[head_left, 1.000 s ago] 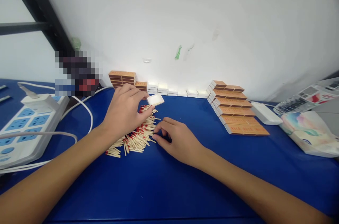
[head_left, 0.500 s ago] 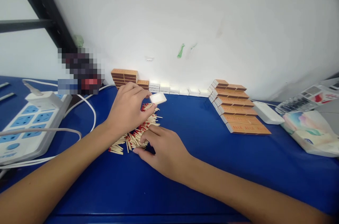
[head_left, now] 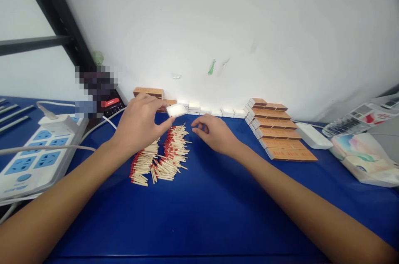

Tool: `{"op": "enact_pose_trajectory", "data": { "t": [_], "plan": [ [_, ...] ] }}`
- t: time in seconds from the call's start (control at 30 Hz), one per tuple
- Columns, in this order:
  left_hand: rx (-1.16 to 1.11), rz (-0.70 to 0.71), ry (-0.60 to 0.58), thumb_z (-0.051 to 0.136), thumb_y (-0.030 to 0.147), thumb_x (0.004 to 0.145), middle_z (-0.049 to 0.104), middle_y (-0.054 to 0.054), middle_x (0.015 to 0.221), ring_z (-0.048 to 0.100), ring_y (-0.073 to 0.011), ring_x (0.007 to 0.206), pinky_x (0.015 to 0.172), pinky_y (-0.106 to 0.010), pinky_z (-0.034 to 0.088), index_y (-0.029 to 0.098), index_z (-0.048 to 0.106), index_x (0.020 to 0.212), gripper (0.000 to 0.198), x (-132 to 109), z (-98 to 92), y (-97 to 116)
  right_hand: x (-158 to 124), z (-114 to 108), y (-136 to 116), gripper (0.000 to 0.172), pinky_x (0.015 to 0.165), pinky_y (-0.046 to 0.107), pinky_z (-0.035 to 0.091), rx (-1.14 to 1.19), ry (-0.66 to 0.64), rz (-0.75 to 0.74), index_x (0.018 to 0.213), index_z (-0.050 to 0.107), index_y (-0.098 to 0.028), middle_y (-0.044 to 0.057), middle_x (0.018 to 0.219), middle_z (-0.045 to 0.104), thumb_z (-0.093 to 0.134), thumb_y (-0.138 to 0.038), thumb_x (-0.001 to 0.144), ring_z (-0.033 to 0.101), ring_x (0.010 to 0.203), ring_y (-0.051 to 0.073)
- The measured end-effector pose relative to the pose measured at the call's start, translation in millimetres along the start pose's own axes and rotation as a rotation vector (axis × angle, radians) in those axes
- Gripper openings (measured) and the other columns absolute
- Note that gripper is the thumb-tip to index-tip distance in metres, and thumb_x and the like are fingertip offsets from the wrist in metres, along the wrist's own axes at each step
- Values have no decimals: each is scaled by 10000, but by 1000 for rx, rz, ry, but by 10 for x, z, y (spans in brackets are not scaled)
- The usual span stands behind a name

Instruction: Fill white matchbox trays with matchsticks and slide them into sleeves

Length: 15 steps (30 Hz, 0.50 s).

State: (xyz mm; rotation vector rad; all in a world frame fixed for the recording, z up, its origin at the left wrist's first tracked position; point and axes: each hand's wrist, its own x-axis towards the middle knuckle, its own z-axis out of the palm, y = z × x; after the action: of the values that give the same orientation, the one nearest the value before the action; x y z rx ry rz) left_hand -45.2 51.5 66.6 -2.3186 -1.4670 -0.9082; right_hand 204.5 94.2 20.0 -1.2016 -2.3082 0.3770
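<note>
My left hand (head_left: 137,120) pinches a small white matchbox tray (head_left: 176,110) between thumb and fingers, raised over the far end of the matches; its inside looks white. Below lie two rows of loose red-tipped matches (head_left: 173,151) on the blue table (head_left: 199,214), the left row partly covered by my left hand. To the right of the tray is my right hand (head_left: 216,133), its fingers loosely curved and the thumb apart from them. Nothing shows between them.
White trays (head_left: 227,112) line the wall, between a brown matchbox stack (head_left: 148,91) and a stepped matchbox stack (head_left: 277,131). A power strip (head_left: 40,151) with cables stands left. On the right are a white device (head_left: 313,135) and a tissue pack (head_left: 364,158).
My right hand has moved from the matches up and to the right, beside the tray. My left hand has shifted slightly left, still holding the tray. The view has tilted a little.
</note>
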Motion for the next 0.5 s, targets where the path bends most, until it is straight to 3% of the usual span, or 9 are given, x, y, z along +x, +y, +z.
{"op": "enact_pose_trajectory", "data": {
  "t": [0.13,0.23,0.37,0.5],
  "plan": [
    [36,-6,-41,693,403,940,776,-118,1033,674,-314,1039,981,-480,527,144,756,1072,298,-84,40,-73,364,156,187,241,873,339,463,13,-126,-137,1200,722,-166,100,1099,667,674,-140,965,612,951,197],
    [90,6,-34,669,410,954,769,-133,1038,669,-326,1062,978,-483,532,129,754,1091,323,-123,57,-102,522,246,188,147,850,329,456,22,-148,-154,1086,736,-153,92,1031,671,677,-130,953,603,945,201],
    [147,23,11,660,403,967,768,-140,1041,671,-330,1063,975,-476,537,118,754,1093,326,-120,56,-123,564,267,152,87,759,304,438,25,-194,-146,895,722,-150,70,908,682,664,-116,950,602,829,178],
    [156,44,21,664,407,972,772,-141,1044,677,-334,1058,968,-478,541,119,758,1066,317,-111,58,-131,522,270,137,138,740,308,442,2,-213,-121,876,694,-148,86,920,679,615,-142,989,602,814,184]
  ]
}}
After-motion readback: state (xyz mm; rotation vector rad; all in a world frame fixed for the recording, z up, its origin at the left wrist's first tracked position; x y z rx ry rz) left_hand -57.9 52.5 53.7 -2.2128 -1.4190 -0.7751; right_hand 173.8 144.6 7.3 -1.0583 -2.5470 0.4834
